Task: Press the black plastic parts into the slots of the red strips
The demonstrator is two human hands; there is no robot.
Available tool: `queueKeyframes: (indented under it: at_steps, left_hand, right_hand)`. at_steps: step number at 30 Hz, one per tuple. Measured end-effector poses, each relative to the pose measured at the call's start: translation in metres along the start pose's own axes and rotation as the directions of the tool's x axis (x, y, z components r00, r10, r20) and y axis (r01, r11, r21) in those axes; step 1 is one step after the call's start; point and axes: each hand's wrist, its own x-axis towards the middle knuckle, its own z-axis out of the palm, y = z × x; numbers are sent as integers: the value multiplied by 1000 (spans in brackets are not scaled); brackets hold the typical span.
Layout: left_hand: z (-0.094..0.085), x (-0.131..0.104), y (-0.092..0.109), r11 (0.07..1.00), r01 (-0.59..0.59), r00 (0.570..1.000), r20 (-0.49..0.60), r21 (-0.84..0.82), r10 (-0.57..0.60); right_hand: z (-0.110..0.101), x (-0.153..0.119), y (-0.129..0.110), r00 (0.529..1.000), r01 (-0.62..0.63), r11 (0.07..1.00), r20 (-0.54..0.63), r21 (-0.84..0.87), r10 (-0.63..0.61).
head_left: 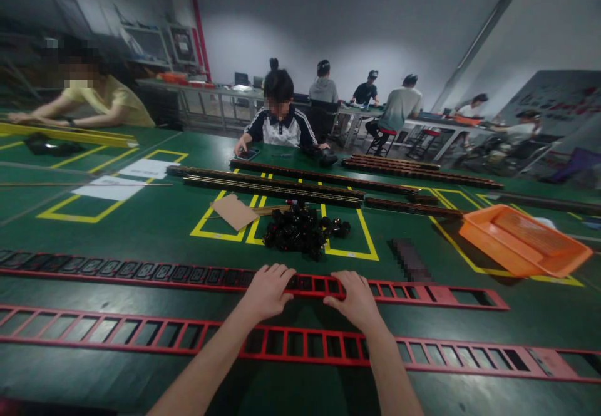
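A long red slotted frame (425, 294) lies across the green table. Square black socket-like inserts (162, 271) fill its openings from the left end up to about my left hand; the openings to the right show through. My left hand (268, 292) grips this frame, fingers over the far edge and thumb at the near edge. A short way to the right, my right hand (355, 297) curls around the same frame in the same manner. Beneath my forearms, nearer to me, runs a second red slotted frame (293, 344). Beyond my hands sits a heap of small black parts (298, 228).
An orange basket (521, 240) stands tilted at the right. Behind the heap lie a piece of cardboard (235, 212) and long dark strips (272, 188). White papers (113, 187) are at the left. A co-worker (282, 118) sits opposite, another (107, 96) at the left.
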Motion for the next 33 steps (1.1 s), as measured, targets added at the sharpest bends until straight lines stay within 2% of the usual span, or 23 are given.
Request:
queueKeyframes:
  at_steps: [5, 11, 14, 23, 28, 33]
  left_hand:
    - [-2, -1, -4, 1000, 12, 1000, -6, -23, -12]
    - [1, 3, 7, 999, -29, 1000, -14, -31, 28]
    - [5, 6, 11, 999, -43, 999, 17, -14, 43]
    - [8, 3, 11, 999, -48, 998, 38, 14, 47]
    - [10, 3, 9, 998, -61, 998, 21, -4, 61]
    - [9, 3, 7, 998, -61, 997, 38, -14, 61]
  right_hand:
    - [3, 2, -3, 1000, 4, 1000, 2, -26, -4]
    - [6, 2, -17, 999, 53, 996, -10, -73, -54]
    - [10, 2, -26, 995, 94, 992, -1, -78, -95]
    - [10, 1, -34, 993, 121, 990, 13, -66, -121]
    - [11, 13, -28, 998, 66, 998, 12, 10, -67]
    - [15, 47, -24, 993, -110, 993, -37, 45, 112]
